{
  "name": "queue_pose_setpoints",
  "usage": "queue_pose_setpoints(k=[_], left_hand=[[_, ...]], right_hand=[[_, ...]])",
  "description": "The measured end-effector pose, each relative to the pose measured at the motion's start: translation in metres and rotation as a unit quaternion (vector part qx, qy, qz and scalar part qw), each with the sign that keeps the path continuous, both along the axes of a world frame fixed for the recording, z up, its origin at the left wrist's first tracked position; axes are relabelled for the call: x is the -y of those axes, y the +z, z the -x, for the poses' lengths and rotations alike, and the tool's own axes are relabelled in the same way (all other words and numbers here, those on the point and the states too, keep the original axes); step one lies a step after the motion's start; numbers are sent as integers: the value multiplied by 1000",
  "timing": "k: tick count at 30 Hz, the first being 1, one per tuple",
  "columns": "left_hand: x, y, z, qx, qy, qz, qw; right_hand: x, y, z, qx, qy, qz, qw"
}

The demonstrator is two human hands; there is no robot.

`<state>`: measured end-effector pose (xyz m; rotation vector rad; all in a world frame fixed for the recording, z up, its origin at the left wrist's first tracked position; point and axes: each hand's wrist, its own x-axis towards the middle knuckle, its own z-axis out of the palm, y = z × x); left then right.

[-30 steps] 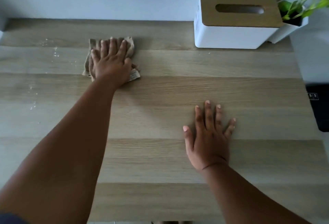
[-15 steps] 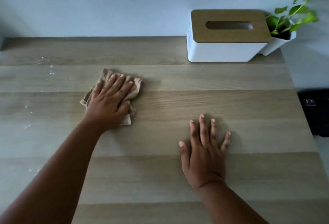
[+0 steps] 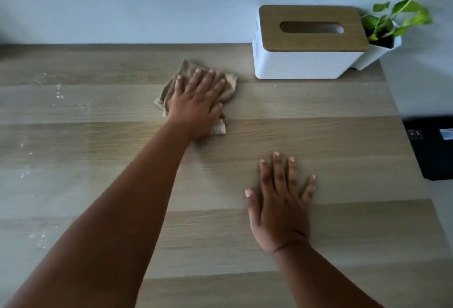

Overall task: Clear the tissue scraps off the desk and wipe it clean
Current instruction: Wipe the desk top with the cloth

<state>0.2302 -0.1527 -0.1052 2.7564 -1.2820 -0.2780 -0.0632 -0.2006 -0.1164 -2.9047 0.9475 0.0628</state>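
L hand (image 3: 196,104) is flat on the cloth (image 3: 228,87), palm down, fingers straight and close together, pressing it onto the desk (image 3: 343,136). Not gripping it, just pushing down on top. Cloth's a crumpled tan rag, sticking out past the fingertips and on both sides of the hand, w/ a pale corner poking out under the heel of the palm. It sits toward the back of the desk, a bit left of the tissue box (image 3: 304,62), near it but not touching.

R hand (image 3: 279,209) is planted flat on bare wood nearer the front, fingers spread wide, thumb out to the side, holding nothing. Well apart from the cloth.

Over on the left part of the desk: white specks (image 3: 58,94) scattered in small patches, some toward the back, more down the left edge (image 3: 27,173). Can't tell if they're tissue bits or droplets, too small. A couple of tiny pale flecks just in front of the tissue box as well.

Tissue box is white w/ a wooden lid and an oval slot, standing at the back right against the wall. Right beside it, tucked at its far corner, a white pot w/ a green leafy plant (image 3: 402,13). Off the desk's right edge there's a dark object (image 3: 434,151) w/ a small label, partly cut off by the frame.
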Motion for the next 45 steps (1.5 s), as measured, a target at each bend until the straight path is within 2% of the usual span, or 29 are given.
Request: queue_pose_setpoints(k=[3, 5, 7, 9, 12, 15, 18, 21, 24, 27, 30, 33, 36, 39, 41, 45], left_hand=[[-50, -2, 35, 26, -66, 36, 997], [-83, -6, 31, 33, -70, 39, 996], [-101, -5, 7, 27, -29, 25, 999], [-95, -2, -24, 14, 52, 5, 999], [-50, -2, -59, 1, 165, -24, 986], [8, -4, -60, -18, 205, -43, 978], [51, -2, -30, -20, 151, -37, 988], [60, -1, 20, -14, 18, -30, 999], [17, -5, 67, 11, -75, -15, 997], [-65, -7, 101, 32, -85, -3, 996], [-146, -5, 114, 36, -67, 17, 997], [-190, -1, 98, 31, -13, 6, 999], [-173, 2, 62, 13, 111, -8, 994], [-122, -1, 35, -3, 233, -13, 972], [-95, -4, 33, -8, 250, -14, 968], [-81, -6, 58, 10, 187, -16, 982]], right_hand=[[0, 1, 1, -1, -1, 0, 1000], [-1, 1, 0, -6, 0, -7, 1000], [-1, 2, -1, -7, -2, -15, 1000], [-2, 3, -2, -12, -3, -20, 1000], [-1, 4, -1, -22, -3, -25, 999], [-1, 5, 0, -24, -1, -28, 999], [-1, 5, -1, -25, -1, -25, 999], [-1, 3, -1, -25, -4, -21, 999], [-2, 2, -2, -14, -9, -18, 1000], [-2, 1, 0, -4, -8, -19, 1000], [-1, -1, 0, -2, -5, -24, 1000], [-1, -3, 1, 2, -3, -24, 1000], [-1, -3, 0, 7, -8, -21, 1000], [-1, -3, -1, 5, -12, -16, 1000], [-1, -3, -1, -2, -11, -13, 1000], [-1, -3, 0, -2, -12, -13, 1000]])
